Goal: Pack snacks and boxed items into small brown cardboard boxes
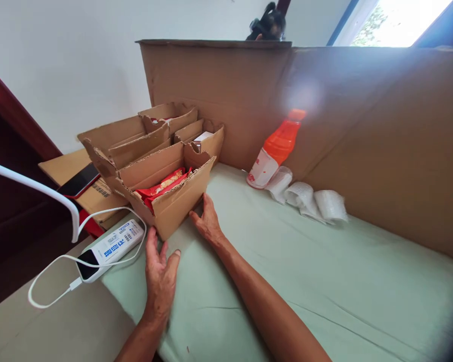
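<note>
Resting flat on the pale green cloth (287,261), the left hand (160,274) is lying open with its fingers spread and is gripping nothing. Its fingertips are reaching up close to the near corner of the small cardboard box (173,206), though whether they are touching it cannot be told. The right hand (207,221) is also lying relaxed and unclenched, and its fingertips are pressing against the lower edge of the box's near right side without closing around it.

The box is sitting at the left edge of the cloth, between the two hands and the far boxes. Its flaps are standing open and red packets (162,186) are showing inside. Behind it, farther left, more open cardboard boxes (136,141) are standing packed together.

Just left of the left hand, a white power bank (111,247) is lying with a white cable (71,286) looping from it. Beyond that, a dark phone (79,181) is lying on a flat carton (98,196).

At the far side of the cloth, an orange bottle (277,148) is leaning against a tall cardboard wall (362,125), and three white paper rolls (309,196) are lying just right of it. Another person's head (268,22) is showing above the wall.
</note>
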`<state>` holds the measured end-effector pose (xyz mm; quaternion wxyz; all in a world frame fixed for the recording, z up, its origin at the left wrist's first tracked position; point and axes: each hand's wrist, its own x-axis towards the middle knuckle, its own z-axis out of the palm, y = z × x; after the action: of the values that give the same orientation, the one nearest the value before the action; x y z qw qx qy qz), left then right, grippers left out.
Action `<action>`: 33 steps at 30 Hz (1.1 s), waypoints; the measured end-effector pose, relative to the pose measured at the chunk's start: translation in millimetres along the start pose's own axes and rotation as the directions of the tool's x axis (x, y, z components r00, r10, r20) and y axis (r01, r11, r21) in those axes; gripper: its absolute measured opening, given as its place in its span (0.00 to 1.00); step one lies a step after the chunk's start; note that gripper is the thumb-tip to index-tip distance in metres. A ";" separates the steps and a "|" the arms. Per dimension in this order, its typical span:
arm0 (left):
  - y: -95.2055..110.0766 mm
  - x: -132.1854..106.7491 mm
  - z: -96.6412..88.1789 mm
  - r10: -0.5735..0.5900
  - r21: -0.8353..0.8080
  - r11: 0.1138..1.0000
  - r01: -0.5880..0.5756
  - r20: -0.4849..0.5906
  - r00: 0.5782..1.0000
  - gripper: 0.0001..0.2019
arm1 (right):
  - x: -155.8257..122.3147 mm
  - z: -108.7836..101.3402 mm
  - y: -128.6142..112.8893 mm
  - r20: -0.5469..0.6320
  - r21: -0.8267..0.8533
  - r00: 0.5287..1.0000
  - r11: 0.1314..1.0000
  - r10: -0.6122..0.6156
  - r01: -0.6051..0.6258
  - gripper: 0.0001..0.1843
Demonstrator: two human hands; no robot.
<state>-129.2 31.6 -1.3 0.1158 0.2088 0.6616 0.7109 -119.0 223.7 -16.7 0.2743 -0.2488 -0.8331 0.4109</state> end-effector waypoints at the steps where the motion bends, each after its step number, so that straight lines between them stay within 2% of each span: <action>1: 1.3 4.9 -0.1 -0.011 -0.021 1.000 0.011 -0.014 1.000 0.36 | 0.9 2.5 -1.2 0.007 -0.054 1.000 0.998 0.010 -0.010 0.48; 3: 5.0 16.8 0.3 -0.036 -0.089 0.996 0.031 -0.052 0.998 0.36 | 0.3 6.3 -6.6 0.043 -0.181 0.999 0.984 0.003 0.005 0.47; 6: 8.6 36.5 2.6 -0.057 -0.191 0.981 0.036 -0.110 0.992 0.37 | -5.1 7.6 -19.5 0.187 -0.327 0.980 0.937 -0.067 0.126 0.45; 10: 2.2 57.1 4.7 -0.067 -0.235 0.971 0.036 -0.124 0.990 0.40 | -12.3 3.6 -35.6 0.295 -0.448 0.952 0.868 -0.082 0.214 0.42; 15: -11.4 67.7 2.4 -0.028 -0.188 0.982 0.004 -0.126 0.992 0.40 | -14.6 2.6 -40.0 0.339 -0.499 0.938 0.831 -0.072 0.244 0.39; 20: -11.5 72.1 1.0 0.017 -0.099 0.995 -0.028 -0.118 0.993 0.40 | -17.2 4.4 -37.1 0.327 -0.519 0.940 0.813 -0.096 0.264 0.35; 24: -7.9 58.7 6.8 0.031 -0.047 0.998 -0.037 -0.114 0.993 0.40 | -16.8 5.0 -37.2 0.324 -0.518 0.938 0.806 -0.124 0.285 0.31; 28: -4.9 25.1 18.3 0.071 0.050 0.996 -0.068 -0.067 0.995 0.41 | -19.2 6.8 -40.9 0.323 -0.528 0.930 0.782 -0.176 0.332 0.30; 31: 2.3 2.1 16.6 0.119 0.228 0.966 -0.125 0.038 0.992 0.38 | -43.2 2.2 -44.6 0.352 -0.552 0.910 0.737 -0.218 0.390 0.28; 33: 8.0 -5.6 9.0 0.099 0.354 0.926 -0.135 0.117 0.988 0.34 | -76.0 -7.1 -45.7 0.385 -0.570 0.893 0.701 -0.235 0.430 0.27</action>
<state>-119.3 36.4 6.1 0.0650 0.3000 0.7607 0.5720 -67.8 154.4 5.3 0.1208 -0.1097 -0.9837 0.0756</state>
